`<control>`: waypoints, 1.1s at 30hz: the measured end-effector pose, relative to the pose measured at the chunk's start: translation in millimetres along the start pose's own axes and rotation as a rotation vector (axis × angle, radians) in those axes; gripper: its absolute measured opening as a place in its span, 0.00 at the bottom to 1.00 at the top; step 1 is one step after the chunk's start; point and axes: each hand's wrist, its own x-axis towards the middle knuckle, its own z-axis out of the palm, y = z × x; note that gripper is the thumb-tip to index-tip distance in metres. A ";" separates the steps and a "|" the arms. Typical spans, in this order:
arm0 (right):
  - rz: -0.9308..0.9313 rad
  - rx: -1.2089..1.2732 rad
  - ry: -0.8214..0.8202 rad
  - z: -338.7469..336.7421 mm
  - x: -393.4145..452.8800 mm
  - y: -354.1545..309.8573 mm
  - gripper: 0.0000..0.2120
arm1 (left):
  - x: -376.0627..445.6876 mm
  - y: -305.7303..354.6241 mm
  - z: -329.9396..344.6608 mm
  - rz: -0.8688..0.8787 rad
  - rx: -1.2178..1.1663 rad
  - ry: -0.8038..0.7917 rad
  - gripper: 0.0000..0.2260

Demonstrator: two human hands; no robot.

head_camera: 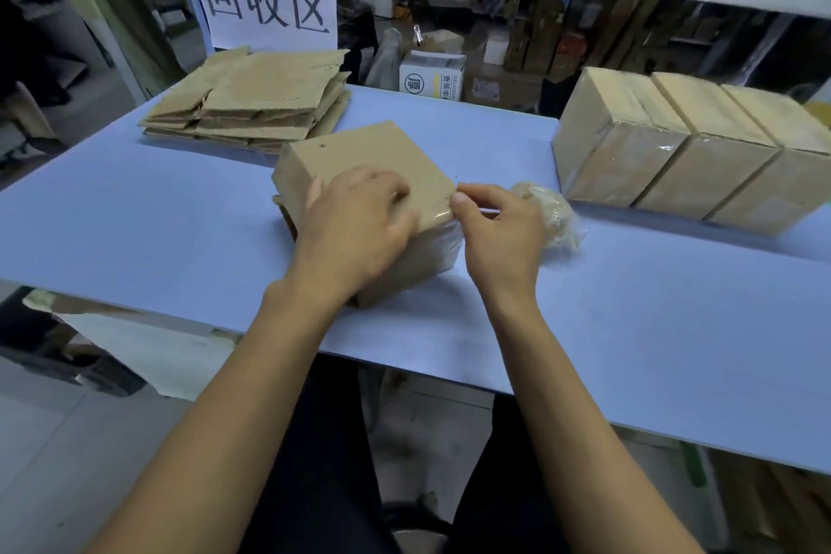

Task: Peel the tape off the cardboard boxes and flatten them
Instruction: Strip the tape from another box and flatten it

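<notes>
Brown taped cardboard box [359,148] on the blue counter [629,306] is pressed by the left hand [355,225]; its clear tape edge [454,205] at 3 o'clock is pinched by the right hand [499,229].

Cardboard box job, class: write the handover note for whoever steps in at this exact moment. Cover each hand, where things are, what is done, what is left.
Left hand: rests on top of the current box, steadying it at the middle of the table.
Right hand: pinches the tape at the box's right edge.
Done: flattened boxes stacked back left; wad of removed tape beside the right hand.
Left: finish peeling this box and flatten it, then the row of taped boxes back right.
</notes>
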 end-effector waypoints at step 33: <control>-0.120 -0.334 -0.727 -50.5 42.0 -11.7 0.07 | 9.0 -24.4 13.6 0.230 -0.109 0.053 0.30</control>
